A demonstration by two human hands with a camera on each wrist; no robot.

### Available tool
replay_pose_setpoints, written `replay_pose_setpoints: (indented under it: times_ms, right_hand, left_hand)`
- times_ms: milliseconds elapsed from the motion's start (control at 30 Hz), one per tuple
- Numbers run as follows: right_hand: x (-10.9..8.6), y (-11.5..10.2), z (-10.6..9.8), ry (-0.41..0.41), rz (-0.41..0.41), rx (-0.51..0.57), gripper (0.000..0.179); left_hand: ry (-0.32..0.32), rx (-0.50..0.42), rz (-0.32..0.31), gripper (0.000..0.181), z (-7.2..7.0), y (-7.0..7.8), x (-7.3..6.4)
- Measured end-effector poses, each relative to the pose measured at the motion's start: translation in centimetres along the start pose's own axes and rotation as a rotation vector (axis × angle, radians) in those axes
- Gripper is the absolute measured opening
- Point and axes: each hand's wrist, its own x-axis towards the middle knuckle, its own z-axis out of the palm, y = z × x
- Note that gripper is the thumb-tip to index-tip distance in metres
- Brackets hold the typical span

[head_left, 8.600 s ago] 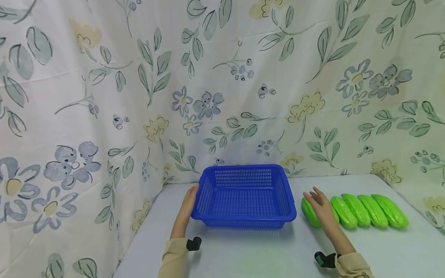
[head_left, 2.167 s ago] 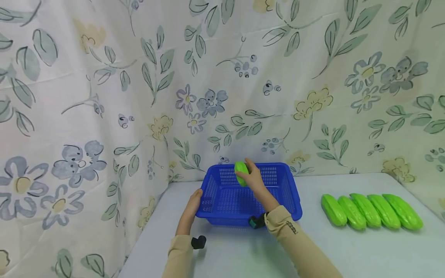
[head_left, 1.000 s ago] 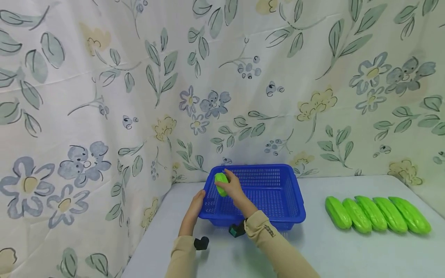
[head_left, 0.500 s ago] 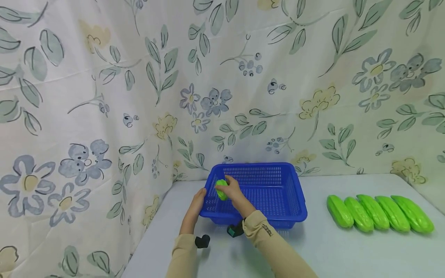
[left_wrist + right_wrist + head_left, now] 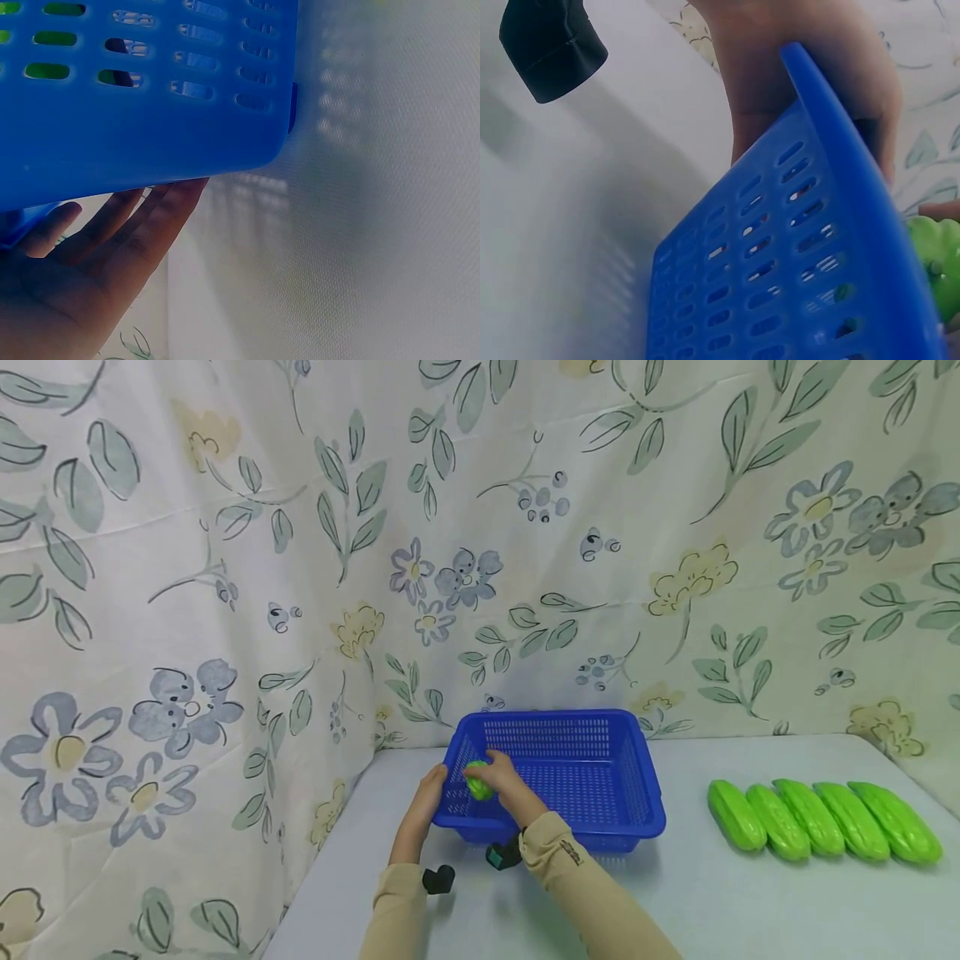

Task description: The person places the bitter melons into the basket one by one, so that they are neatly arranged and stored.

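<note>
Presently the right hand [image 5: 506,775] is pinching a ribbed green gourd [image 5: 480,787] between thumb and fingers, inside the blue mesh basket [image 5: 647,772], near its nine o'clock wall. Cannot tell whether the gourd's lower end is touching the basket floor. Left hand [image 5: 426,792], fingers nearly straight, is touching the basket's outer side at nine o'clock, probably steadying it. Five more gourds [image 5: 810,818] are lying side by side on the white table [image 5: 720,902], well apart, at three o'clock. For a clean set-down, best be holding that pinch until the floor is bearing the weight, then parting the fingers slowly so nothing is rolling. Right forearm [image 5: 600,906] is crossing the rim between six and seven o'clock; its black wrist camera [image 5: 504,853] is hanging just outside and could be snagging.
</note>
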Motion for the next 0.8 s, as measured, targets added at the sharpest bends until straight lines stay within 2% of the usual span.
replay_pose_setpoints:
  times_ms: [300,800]
  right_hand:
    - [0.2,0.4,0.1,-0.018,0.022,0.030,0.074]
    - [0.7,1.2,0.2,-0.002,0.035,0.030,0.075]
  left_hand:
    - [-0.007,0.000,0.001,0.055,-0.1,-0.1,0.2]
    - [-0.001,-0.004,0.017,0.055,0.0,0.0,0.0]
